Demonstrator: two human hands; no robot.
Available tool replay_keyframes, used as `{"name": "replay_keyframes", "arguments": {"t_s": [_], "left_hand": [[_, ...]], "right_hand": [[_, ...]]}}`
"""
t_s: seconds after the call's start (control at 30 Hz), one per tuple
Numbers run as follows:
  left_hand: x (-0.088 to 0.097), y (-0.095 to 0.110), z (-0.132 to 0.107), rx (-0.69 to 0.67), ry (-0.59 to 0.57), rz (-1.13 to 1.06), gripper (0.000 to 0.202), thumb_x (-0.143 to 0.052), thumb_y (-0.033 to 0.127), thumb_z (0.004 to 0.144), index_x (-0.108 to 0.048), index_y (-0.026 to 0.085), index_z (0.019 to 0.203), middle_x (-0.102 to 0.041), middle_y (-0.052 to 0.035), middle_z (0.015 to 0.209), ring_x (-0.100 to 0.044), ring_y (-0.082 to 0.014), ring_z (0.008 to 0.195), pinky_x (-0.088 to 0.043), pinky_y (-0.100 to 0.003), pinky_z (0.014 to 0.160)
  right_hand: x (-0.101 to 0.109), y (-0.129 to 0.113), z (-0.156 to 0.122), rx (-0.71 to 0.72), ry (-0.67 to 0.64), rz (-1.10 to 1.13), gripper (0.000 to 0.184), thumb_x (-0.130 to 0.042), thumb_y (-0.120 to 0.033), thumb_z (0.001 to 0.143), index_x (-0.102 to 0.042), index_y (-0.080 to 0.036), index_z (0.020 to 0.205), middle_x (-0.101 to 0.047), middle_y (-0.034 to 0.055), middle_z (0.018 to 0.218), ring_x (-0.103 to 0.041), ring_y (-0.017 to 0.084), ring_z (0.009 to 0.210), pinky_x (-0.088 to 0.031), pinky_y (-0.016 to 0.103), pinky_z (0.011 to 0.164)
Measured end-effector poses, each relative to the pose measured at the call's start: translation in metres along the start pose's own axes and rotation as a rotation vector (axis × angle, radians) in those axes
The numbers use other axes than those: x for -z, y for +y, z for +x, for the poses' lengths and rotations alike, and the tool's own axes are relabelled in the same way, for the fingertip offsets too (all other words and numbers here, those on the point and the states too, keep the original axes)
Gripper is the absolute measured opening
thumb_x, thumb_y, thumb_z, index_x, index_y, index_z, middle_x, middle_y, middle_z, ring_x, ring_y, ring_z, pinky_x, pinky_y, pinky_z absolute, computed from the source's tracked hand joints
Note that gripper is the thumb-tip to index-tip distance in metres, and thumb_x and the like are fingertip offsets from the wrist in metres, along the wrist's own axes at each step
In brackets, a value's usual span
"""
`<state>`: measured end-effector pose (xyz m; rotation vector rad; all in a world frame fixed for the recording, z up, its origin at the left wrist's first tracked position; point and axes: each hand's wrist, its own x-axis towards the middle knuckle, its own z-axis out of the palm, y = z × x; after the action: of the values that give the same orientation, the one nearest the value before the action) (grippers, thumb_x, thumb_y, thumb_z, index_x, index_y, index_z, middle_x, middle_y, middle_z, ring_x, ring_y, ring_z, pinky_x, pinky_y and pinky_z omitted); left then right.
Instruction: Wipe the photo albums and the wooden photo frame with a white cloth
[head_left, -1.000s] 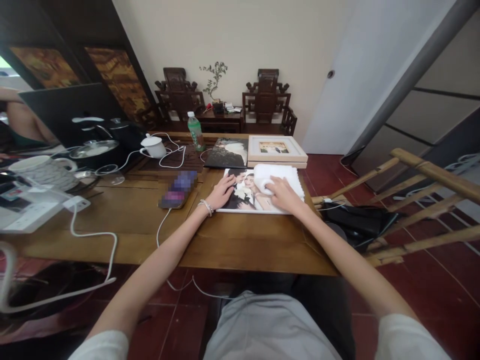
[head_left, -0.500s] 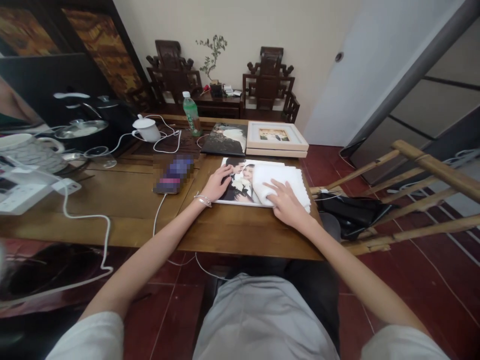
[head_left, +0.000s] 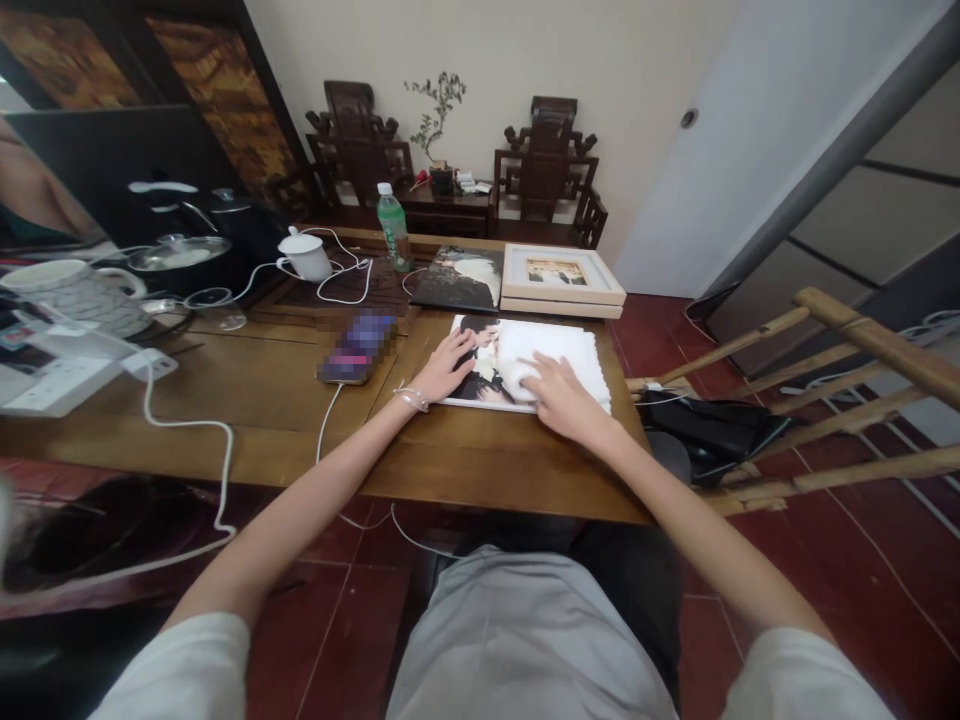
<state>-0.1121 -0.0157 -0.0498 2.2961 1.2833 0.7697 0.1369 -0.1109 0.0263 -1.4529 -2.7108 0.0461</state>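
1. The half-curled right hand is pressed on white cloth; its grip cannot be told.
2. The photo panel is touched by the spread, relaxed left hand.
3. The panel's long axis is laid side-to-side on the counter, picture top pointing away.

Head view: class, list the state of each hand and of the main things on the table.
photo, lying flat, face up, partly covered
white cloth, over the photo's right part
left hand, laid on the photo
right hand, on the white cloth, grip unclear
phone, white cable plugged in, screen blurred
bottle, upright, capped
white cup, lid on
pan, lid on
framed picture, lying face up
dark picture, lying flat, face up
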Motion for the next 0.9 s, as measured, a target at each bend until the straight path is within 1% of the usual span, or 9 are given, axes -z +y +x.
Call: {"name": "replay_keyframes", "arguments": {"t_s": [0.13, 0.23, 0.37, 0.5, 0.57, 0.63, 0.7, 0.77, 0.9], "left_hand": [[-0.002, 0.002, 0.000, 0.000, 0.031, -0.013, 0.057, -0.046, 0.040, 0.095, -0.048, 0.020, 0.148, -0.037, -0.0102, 0.161, -0.024, -0.0286, 0.153, -0.021, -0.053, 0.123], [-0.002, 0.004, 0.000, -0.009, 0.059, -0.013, 0.056, -0.048, 0.039, 0.094, -0.051, 0.017, 0.146, -0.040, -0.0114, 0.159, -0.027, -0.0287, 0.152, -0.022, -0.050, 0.124], [-0.002, 0.005, 0.001, -0.015, 0.078, -0.011, 0.053, -0.050, 0.038, 0.093, -0.054, 0.020, 0.143, -0.043, -0.0099, 0.157, -0.030, -0.0286, 0.150, -0.023, -0.050, 0.124], [-0.003, 0.004, 0.003, 0.002, 0.064, -0.017, 0.053, -0.047, 0.037, 0.094, -0.053, 0.018, 0.143, -0.042, -0.0114, 0.158, -0.029, -0.0292, 0.151, -0.023, -0.052, 0.124], [-0.004, 0.002, 0.004, 0.027, 0.056, -0.022, 0.054, -0.043, 0.036, 0.096, -0.050, 0.017, 0.146, -0.039, -0.0121, 0.159, -0.027, -0.0289, 0.152, -0.024, -0.053, 0.123], [-0.006, 0.000, 0.004, 0.043, 0.049, -0.011, 0.054, -0.039, 0.034, 0.097, -0.048, 0.016, 0.147, -0.035, -0.0128, 0.161, -0.026, -0.0277, 0.152, -0.024, -0.051, 0.123], [-0.007, -0.001, 0.005, 0.045, 0.042, 0.008, 0.054, -0.038, 0.031, 0.097, -0.047, 0.016, 0.148, -0.033, -0.0128, 0.162, -0.025, -0.0270, 0.152, -0.023, -0.050, 0.124], [-0.009, -0.003, 0.005, 0.040, 0.040, 0.021, 0.054, -0.037, 0.030, 0.097, -0.045, 0.017, 0.149, -0.034, -0.0120, 0.162, -0.026, -0.0271, 0.152, -0.022, -0.052, 0.124], [-0.009, -0.006, 0.003, 0.009, 0.025, 0.028, 0.055, -0.036, 0.032, 0.098, -0.041, 0.021, 0.151, -0.033, -0.0108, 0.163, -0.024, -0.0270, 0.153, -0.021, -0.055, 0.123]], "right_hand": [[-0.005, -0.025, -0.039, 0.103, 0.017, 0.037, 0.054, -0.043, 0.005, 0.072, -0.069, -0.018, 0.113, -0.046, 0.0120, 0.155, -0.029, 0.036, 0.148, -0.025, 0.068, 0.115], [-0.002, -0.029, -0.042, 0.127, 0.008, 0.047, 0.053, -0.044, 0.004, 0.073, -0.069, -0.019, 0.114, -0.048, 0.0124, 0.153, -0.032, 0.035, 0.147, -0.027, 0.065, 0.115], [0.006, -0.014, -0.004, 0.090, -0.015, 0.026, 0.052, -0.044, 0.002, 0.078, -0.066, -0.016, 0.121, -0.053, 0.0178, 0.147, -0.036, 0.035, 0.144, -0.032, 0.060, 0.114], [0.013, 0.006, 0.045, 0.064, 0.002, -0.001, 0.046, -0.044, 0.000, 0.081, -0.066, -0.012, 0.120, -0.059, 0.0227, 0.134, -0.050, 0.036, 0.131, -0.041, 0.053, 0.105], [0.013, 0.012, 0.059, 0.028, 0.011, -0.018, 0.046, -0.043, -0.001, 0.082, -0.066, -0.011, 0.121, -0.061, 0.0231, 0.130, -0.054, 0.035, 0.125, -0.043, 0.052, 0.102], [0.008, 0.011, 0.062, 0.004, 0.021, -0.036, 0.050, -0.042, 0.001, 0.081, -0.064, -0.012, 0.124, -0.059, 0.0223, 0.135, -0.050, 0.036, 0.131, -0.041, 0.056, 0.104], [0.002, 0.004, 0.053, 0.014, 0.029, -0.041, 0.055, -0.042, 0.004, 0.079, -0.063, -0.013, 0.127, -0.051, 0.0197, 0.147, -0.039, 0.037, 0.141, -0.034, 0.062, 0.110], [-0.004, -0.009, 0.033, 0.050, 0.026, -0.033, 0.058, -0.041, 0.006, 0.077, -0.063, -0.015, 0.127, -0.044, 0.0165, 0.155, -0.031, 0.038, 0.147, -0.028, 0.067, 0.113], [-0.007, -0.039, -0.016, 0.151, 0.009, 0.002, 0.056, -0.042, 0.007, 0.074, -0.068, -0.017, 0.117, -0.046, 0.0144, 0.155, -0.031, 0.037, 0.148, -0.028, 0.068, 0.114]]}}
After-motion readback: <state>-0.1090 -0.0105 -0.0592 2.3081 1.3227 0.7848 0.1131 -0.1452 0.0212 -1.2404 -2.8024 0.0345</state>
